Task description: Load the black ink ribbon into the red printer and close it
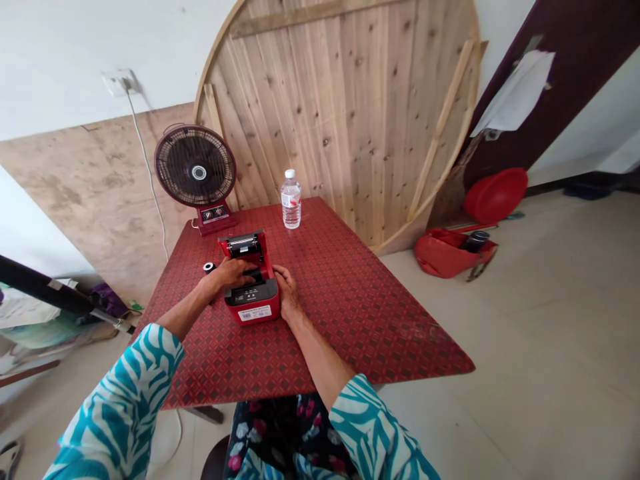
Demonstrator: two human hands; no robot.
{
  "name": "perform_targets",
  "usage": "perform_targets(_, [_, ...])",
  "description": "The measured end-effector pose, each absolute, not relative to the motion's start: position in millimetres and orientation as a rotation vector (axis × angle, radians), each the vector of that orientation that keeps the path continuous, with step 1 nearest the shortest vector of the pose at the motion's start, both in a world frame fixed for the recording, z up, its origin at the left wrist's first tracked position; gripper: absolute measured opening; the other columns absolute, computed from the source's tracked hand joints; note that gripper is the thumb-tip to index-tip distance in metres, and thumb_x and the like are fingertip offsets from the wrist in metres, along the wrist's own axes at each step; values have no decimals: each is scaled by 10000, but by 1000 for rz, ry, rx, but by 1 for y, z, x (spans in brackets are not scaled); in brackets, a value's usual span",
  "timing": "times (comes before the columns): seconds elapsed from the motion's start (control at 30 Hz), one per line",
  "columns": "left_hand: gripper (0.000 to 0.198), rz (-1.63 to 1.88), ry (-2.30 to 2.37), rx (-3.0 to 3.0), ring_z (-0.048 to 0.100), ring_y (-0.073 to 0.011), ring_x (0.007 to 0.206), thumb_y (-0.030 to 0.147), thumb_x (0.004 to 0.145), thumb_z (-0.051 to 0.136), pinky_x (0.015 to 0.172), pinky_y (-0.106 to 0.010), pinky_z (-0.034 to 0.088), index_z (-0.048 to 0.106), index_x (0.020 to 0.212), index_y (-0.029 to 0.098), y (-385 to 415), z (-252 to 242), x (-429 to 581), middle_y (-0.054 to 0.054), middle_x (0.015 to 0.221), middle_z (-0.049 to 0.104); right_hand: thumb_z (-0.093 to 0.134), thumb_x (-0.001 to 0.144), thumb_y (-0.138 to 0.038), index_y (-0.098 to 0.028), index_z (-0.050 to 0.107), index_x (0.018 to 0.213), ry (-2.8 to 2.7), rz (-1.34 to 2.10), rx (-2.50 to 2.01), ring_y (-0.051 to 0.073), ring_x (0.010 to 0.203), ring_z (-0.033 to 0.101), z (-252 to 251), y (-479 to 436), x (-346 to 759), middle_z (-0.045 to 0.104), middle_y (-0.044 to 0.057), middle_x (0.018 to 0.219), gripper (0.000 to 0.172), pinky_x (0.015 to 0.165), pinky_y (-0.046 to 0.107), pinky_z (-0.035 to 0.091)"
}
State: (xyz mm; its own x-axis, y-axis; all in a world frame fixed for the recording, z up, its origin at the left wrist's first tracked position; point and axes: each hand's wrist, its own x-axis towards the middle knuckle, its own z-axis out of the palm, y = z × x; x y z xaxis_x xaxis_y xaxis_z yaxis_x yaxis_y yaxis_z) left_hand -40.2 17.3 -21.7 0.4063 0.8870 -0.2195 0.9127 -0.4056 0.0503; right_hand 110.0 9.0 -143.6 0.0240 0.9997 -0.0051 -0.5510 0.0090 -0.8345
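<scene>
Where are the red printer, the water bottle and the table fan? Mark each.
red printer (253,301), head view, on its front body.
water bottle (291,202), head view, on its label.
table fan (195,167), head view, on its grille.

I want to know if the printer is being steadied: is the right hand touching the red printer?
Touching. The head view shows the right hand pressed flat against the side of the red printer, with no gap between them.

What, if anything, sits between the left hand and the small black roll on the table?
Nothing visible. The left hand rests on the open red printer; the small black roll lies just beside its wrist on the bare red table.
</scene>
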Motion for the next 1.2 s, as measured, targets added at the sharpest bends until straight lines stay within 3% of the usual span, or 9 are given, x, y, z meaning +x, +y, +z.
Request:
perform_targets(0.17, [350,-236,1529,2523,607,-246,1160,245,904,452,937,-333,413,691,1157,282,14,-20,-37,-35,1233,693,644,694,-387,-241,691,942,-758,1407,-768,178,816,623,-146,10,109,721,-16,876,292,746,300,480])
perform_targets(0.3, [342,-142,1543,2401,651,-237,1080,192,837,522,900,-310,434,720,1099,286,15,-18,-38,-14,1136,736,645,697,-395,-246,689,949,-764,1402,-771,179,840,629,-148,11,109,719,-17,881,296,759,302,484])
perform_targets(0.57, [394,343,1452,2201,693,-231,954,423,884,494,826,-270,492,726,1130,220,-14,-7,-49,-41,1088,748,649,692,-397,-240,686,948,-756,1420,-769,175,796,627,-146,10,109,721,-17,852,302,745,305,488])
perform_targets(0.77, [332,419,1375,2098,702,-223,861,374,832,558,728,-253,500,766,1039,219,-27,-12,-45,-47,991,765,658,675,-404,-236,686,939,-739,1410,-796,173,762,614,-145,9,110,718,-15,836,315,733,307,480])
perform_targets(1.0, [255,577,1445,1753,628,-155,620,303,719,672,555,-227,469,775,920,186,-28,-11,-39,-17,741,732,654,669,-409,-235,683,935,-757,1413,-802,172,766,613,-141,7,112,718,-14,843,318,726,302,475])
perform_targets(1.2, [229,649,1551,1737,563,-127,531,305,743,655,503,-222,437,754,903,174,-33,-11,-34,10,627,675,679,649,-394,-229,684,926,-713,1429,-789,165,719,612,-140,7,110,720,-17,815,323,716,306,484])
